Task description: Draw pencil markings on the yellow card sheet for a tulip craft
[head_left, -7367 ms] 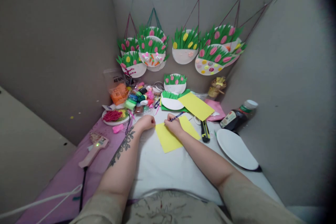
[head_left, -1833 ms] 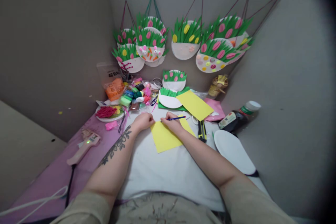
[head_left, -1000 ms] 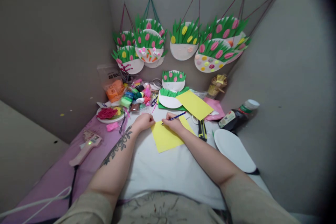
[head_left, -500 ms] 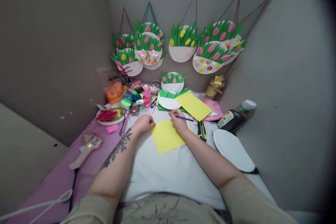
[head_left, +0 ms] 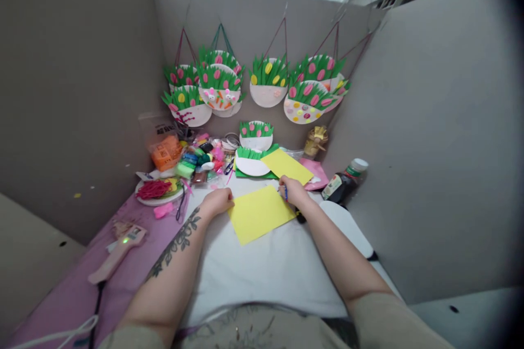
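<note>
Head view — left fingers [head_left: 230, 197] pinching yellow sheet [head_left: 260, 215] by its edge, right fingers [head_left: 284, 180] gripping pencil [head_left: 286, 193] opposite

right hand [head_left: 294, 191] | shifted rightward | at nearer yellow sheet [head_left: 260, 215], right edge

The right grip [head_left: 295, 193] partly hides the pencil [head_left: 285, 192].

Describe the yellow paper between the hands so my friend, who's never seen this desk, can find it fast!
Find the big white surface beside the purple one. Look between the left hand and the right hand, which holds a pencil. The flat yellow sheet there is nearer the person than the other yellow paper, which lies farther back.
</note>
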`<state>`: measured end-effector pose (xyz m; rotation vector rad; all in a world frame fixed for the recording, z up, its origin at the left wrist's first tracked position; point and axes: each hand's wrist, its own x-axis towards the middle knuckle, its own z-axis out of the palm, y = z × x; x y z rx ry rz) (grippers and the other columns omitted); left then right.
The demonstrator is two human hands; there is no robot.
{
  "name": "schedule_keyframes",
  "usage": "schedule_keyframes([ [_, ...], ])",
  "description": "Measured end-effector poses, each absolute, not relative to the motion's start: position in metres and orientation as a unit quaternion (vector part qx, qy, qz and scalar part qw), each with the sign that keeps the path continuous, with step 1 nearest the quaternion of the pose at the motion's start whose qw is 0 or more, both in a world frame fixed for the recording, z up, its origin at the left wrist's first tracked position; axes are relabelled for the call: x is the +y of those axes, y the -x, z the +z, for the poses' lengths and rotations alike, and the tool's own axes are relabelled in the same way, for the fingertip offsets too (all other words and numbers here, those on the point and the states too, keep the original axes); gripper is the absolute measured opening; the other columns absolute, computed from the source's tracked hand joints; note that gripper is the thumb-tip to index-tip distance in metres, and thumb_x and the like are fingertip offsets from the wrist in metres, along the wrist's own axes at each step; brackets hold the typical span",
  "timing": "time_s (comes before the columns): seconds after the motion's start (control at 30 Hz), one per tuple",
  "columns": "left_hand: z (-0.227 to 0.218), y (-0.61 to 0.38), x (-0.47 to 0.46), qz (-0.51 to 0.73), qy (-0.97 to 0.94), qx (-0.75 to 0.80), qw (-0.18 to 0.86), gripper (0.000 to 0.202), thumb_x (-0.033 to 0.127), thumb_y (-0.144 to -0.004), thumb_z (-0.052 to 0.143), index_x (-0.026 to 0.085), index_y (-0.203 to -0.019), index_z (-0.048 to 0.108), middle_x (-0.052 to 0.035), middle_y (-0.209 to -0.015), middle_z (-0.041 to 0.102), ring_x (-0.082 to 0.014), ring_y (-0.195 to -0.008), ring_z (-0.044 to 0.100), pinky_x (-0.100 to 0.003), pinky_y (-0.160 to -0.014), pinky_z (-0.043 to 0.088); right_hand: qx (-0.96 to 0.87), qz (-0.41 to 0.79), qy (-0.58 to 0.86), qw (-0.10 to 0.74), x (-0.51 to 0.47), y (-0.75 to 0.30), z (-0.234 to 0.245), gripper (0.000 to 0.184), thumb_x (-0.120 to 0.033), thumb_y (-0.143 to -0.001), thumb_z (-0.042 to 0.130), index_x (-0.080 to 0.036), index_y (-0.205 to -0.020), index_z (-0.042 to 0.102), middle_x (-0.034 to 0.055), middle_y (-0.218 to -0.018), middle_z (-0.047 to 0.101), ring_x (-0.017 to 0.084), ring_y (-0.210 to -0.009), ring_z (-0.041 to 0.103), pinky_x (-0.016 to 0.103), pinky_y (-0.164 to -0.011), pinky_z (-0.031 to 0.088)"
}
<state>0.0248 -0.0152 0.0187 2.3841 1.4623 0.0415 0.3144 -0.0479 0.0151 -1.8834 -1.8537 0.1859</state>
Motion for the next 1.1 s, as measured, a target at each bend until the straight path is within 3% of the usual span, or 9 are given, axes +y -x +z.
schedule_keyframes([
  [0.13, 0.019, -0.025, -0.016, 0.01, -0.839, 0.516, 0.175, 0.022, 0.029, -0.073, 0.056, 0.018, -0.09, 0.065, -0.0084, -0.093, 0.069, -0.0204, -0.08, 0.063, -0.026, -0.063, 0.043, -0.647, 0.054, 0.728, 0.22, -0.03, -0.296, -0.001, 0.015, -0.01, -0.071, 0.06, -0.017, -0.084, 0.055, 0.0132, -0.077, 0.065, 0.026, -0.079, 0.059, 0.032, -0.069, 0.038],
  [0.3, 0.017, -0.025, -0.016, 0.02, -0.85, 0.493, 0.186, 0.021, 0.023, -0.074, 0.054, 0.019, -0.091, 0.066, -0.0069, -0.092, 0.07, -0.0183, -0.08, 0.063, -0.024, -0.063, 0.043, -0.603, 0.04, 0.761, 0.234, -0.02, -0.287, -0.015, 0.017, -0.013, -0.07, 0.063, -0.018, -0.084, 0.052, 0.0161, -0.083, 0.063, 0.03, -0.09, 0.055, 0.037, -0.074, 0.038],
  [0.57, 0.015, -0.028, -0.015, 0.034, -0.862, 0.461, 0.209, 0.024, 0.017, -0.072, 0.051, 0.019, -0.088, 0.069, -0.006, -0.091, 0.071, -0.0172, -0.078, 0.063, -0.024, -0.065, 0.043, -0.583, -0.012, 0.73, 0.357, -0.029, -0.299, 0.016, 0.016, -0.016, -0.072, 0.045, -0.02, -0.088, 0.045, 0.0065, -0.092, 0.054, 0.02, -0.085, 0.05, 0.031, -0.075, 0.039],
  [0.63, 0.014, -0.028, -0.015, 0.036, -0.859, 0.464, 0.212, 0.024, 0.017, -0.072, 0.051, 0.018, -0.088, 0.07, -0.0068, -0.09, 0.071, -0.0178, -0.078, 0.063, -0.024, -0.065, 0.044, -0.59, -0.036, 0.665, 0.456, -0.035, -0.298, 0.032, 0.012, -0.019, -0.072, 0.048, -0.021, -0.083, 0.044, 0.005, -0.087, 0.053, 0.02, -0.082, 0.049, 0.031, -0.075, 0.039],
  [0.7, 0.013, -0.028, -0.016, 0.036, -0.858, 0.465, 0.215, 0.024, 0.018, -0.071, 0.053, 0.018, -0.088, 0.07, -0.0069, -0.089, 0.071, -0.018, -0.077, 0.063, -0.024, -0.064, 0.044, -0.632, 0.02, 0.604, 0.485, -0.041, -0.288, 0.038, 0.014, -0.022, -0.071, 0.052, -0.022, -0.083, 0.044, 0.0026, -0.083, 0.053, 0.018, -0.075, 0.049, 0.03, -0.071, 0.039],
  [0.9, 0.008, -0.026, -0.016, 0.047, -0.863, 0.453, 0.219, 0.028, 0.02, -0.068, 0.058, 0.019, -0.094, 0.068, -0.0046, -0.088, 0.07, -0.0175, -0.077, 0.062, -0.023, -0.063, 0.043, -0.719, 0.151, 0.531, 0.421, -0.045, -0.23, 0.003, 0.004, -0.022, -0.072, 0.046, -0.022, -0.073, 0.042, 0.0009, -0.079, 0.052, 0.017, -0.077, 0.049, 0.028, -0.072, 0.039],
  [1.1, 0.007, -0.024, -0.014, 0.059, -0.865, 0.447, 0.222, 0.036, 0.021, -0.067, 0.06, 0.019, -0.103, 0.065, -0.0037, -0.085, 0.07, -0.0171, -0.074, 0.062, -0.023, -0.061, 0.042, -0.739, 0.188, 0.524, 0.378, -0.041, -0.215, -0.019, 0.01, -0.018, -0.067, 0.046, -0.022, -0.073, 0.04, -0.0033, -0.068, 0.049, 0.014, -0.062, 0.046, 0.023, -0.06, 0.036],
])
